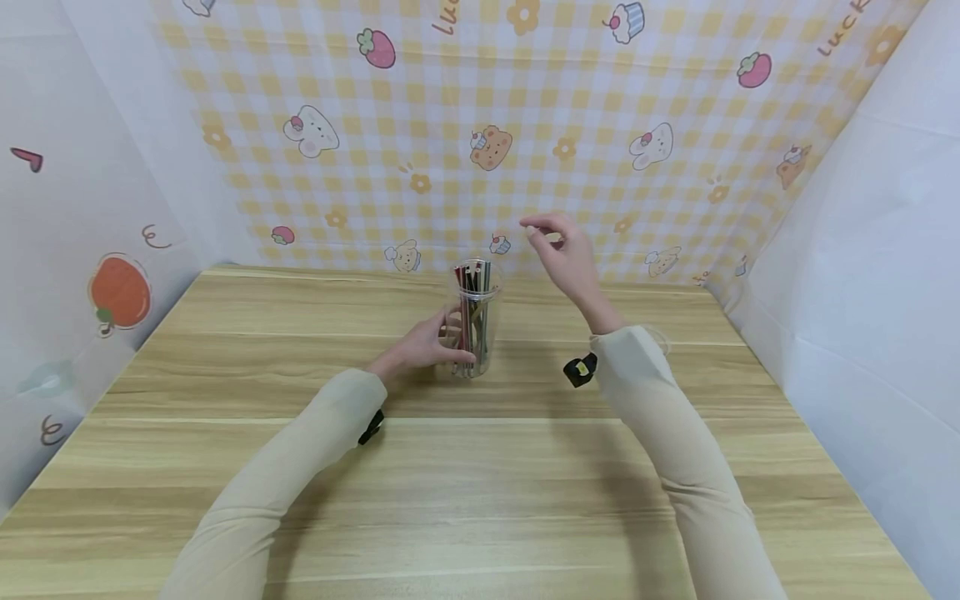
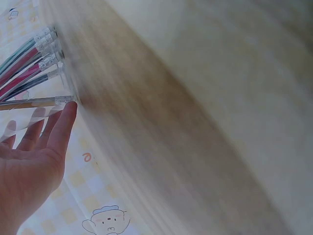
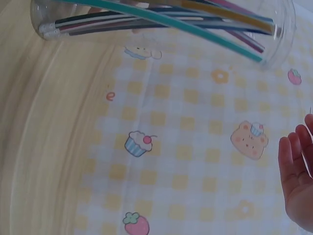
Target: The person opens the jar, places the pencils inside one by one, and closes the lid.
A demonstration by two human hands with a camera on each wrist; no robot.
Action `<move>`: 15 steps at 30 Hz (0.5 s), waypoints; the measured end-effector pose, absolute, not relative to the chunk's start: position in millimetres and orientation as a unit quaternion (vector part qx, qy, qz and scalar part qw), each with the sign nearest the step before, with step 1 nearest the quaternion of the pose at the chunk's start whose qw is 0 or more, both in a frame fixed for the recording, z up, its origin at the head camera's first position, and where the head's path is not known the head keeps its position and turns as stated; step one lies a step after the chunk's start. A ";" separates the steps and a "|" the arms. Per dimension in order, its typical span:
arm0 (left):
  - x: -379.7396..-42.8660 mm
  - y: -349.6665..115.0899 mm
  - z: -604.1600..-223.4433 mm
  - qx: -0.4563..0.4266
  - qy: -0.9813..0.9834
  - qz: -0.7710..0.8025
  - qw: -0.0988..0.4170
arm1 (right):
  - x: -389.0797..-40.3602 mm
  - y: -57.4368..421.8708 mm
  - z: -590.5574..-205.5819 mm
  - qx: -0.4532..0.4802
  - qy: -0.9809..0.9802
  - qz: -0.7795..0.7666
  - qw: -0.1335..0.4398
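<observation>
A clear plastic cup stands upright toward the back of the table, holding several pencils. My left hand grips it low on its left side, the thumb in front and the fingers around behind. In the left wrist view, the eraser ends point down to the cup's base beside my fingers. My right hand is raised to the right of the cup, above its rim, fingers loosely bent with nothing visible between them. A long teal pencil shows through the cup wall in the right wrist view.
The wood-grain table ends at a checked cloth backdrop close behind the cup. White cloth walls close in both sides. A black wrist device hangs below my right sleeve.
</observation>
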State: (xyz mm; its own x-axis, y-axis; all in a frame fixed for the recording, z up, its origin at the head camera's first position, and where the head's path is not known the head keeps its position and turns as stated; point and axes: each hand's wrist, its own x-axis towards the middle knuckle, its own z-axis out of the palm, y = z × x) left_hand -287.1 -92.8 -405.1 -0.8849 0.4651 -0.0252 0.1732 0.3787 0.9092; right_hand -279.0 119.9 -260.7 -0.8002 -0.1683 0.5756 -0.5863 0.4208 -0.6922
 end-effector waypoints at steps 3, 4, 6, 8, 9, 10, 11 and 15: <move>-286.8 -92.7 -405.0 0.190 0.818 0.524 0.142 | -279.2 129.6 -261.6 0.206 -0.811 0.501 0.221; -286.6 -92.8 -405.1 0.191 0.818 0.524 0.142 | -280.0 133.2 -262.8 0.201 -0.808 0.507 0.225; -286.6 -92.7 -405.2 0.192 0.818 0.523 0.142 | -283.1 141.0 -266.1 0.186 -0.799 0.526 0.224; -286.8 -92.8 -405.5 0.192 0.819 0.522 0.142 | -286.5 149.5 -270.5 0.175 -0.789 0.546 0.221; -287.0 -92.8 -405.7 0.193 0.819 0.522 0.141 | -290.0 154.4 -274.1 0.169 -0.785 0.553 0.221; -287.1 -92.7 -405.7 0.193 0.819 0.522 0.141 | -294.0 159.7 -278.1 0.161 -0.782 0.562 0.217; -287.5 -92.6 -405.7 0.192 0.819 0.522 0.140 | -297.7 165.1 -282.4 0.154 -0.778 0.571 0.213; -287.8 -92.7 -406.4 0.195 0.819 0.522 0.137 | -311.6 186.5 -301.5 0.131 -0.762 0.598 0.209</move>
